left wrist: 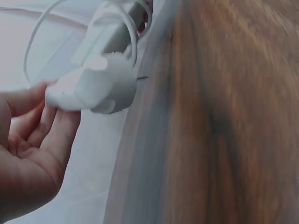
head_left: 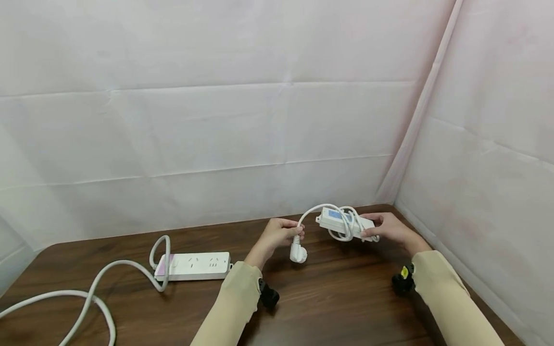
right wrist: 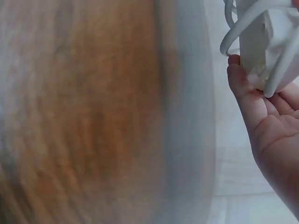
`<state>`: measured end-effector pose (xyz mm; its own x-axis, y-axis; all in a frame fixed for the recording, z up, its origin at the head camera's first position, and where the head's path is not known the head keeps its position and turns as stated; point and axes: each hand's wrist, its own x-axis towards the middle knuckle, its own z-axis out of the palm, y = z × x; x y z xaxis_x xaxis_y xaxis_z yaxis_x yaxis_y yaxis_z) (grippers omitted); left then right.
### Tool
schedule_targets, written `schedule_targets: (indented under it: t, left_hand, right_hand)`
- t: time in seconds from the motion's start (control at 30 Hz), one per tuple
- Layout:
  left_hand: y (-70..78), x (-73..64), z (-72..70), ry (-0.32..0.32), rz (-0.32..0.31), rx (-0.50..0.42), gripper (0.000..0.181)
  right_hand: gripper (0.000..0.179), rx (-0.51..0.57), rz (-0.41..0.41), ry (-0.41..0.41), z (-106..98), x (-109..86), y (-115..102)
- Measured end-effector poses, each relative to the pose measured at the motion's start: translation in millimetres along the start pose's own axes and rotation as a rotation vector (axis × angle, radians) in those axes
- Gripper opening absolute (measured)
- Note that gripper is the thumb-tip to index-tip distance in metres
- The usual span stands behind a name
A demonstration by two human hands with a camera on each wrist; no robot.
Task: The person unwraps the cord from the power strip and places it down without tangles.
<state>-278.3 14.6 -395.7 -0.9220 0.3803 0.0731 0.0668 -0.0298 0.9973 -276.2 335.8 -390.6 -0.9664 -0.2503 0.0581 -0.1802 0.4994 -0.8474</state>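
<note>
My left hand (head_left: 277, 236) pinches the white cord just above a white plug (head_left: 298, 251), which hangs head-down over the table. In the left wrist view the plug (left wrist: 100, 86) shows close up, a metal prong sticking out of its face. From it the cord (head_left: 321, 206) arches across to a small white power strip (head_left: 332, 220) with a blue label, several loops of cord wound about it. My right hand (head_left: 386, 228) grips that strip by its right end. In the right wrist view, fingers and thumb hold the strip's end (right wrist: 254, 56), with cord crossing over it.
Another white power strip (head_left: 199, 265) lies on the brown wooden table (head_left: 329, 307) to the left, its thick cord (head_left: 125, 262) curling off toward the left front edge. White cloth (head_left: 207, 129) hangs behind the table and along its right side.
</note>
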Motion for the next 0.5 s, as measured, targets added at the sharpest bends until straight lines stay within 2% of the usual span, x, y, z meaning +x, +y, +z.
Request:
schedule_targets:
  t: [0.13,0.23,0.27,0.4,0.5]
  left_hand:
    - [4.3,-3.4,-6.5,-0.047,-0.01,0.045,0.025]
    - [7.9,-6.0,-10.4,-0.059,-0.019,0.076,0.024]
    - [9.4,-6.6,-11.5,-0.06,-0.025,0.074,0.024]
    - [13.9,-9.3,-16.0,-0.044,-0.051,0.077,0.022]
    - [16.1,-11.0,-17.9,-0.049,-0.068,0.1,0.022]
  right_hand:
    - [0.07,0.165,0.002,-0.002,-5.2,-4.2,-10.6]
    - [0.07,0.22,-0.006,-0.005,-9.2,-5.4,-17.9]
    - [0.069,0.219,-0.013,-0.004,-10.8,-5.4,-20.1]
    - [0.065,0.089,-0.055,0.027,-17.2,-5.4,-26.7]
    - [0.065,0.017,-0.055,0.062,-22.4,-7.4,-30.7]
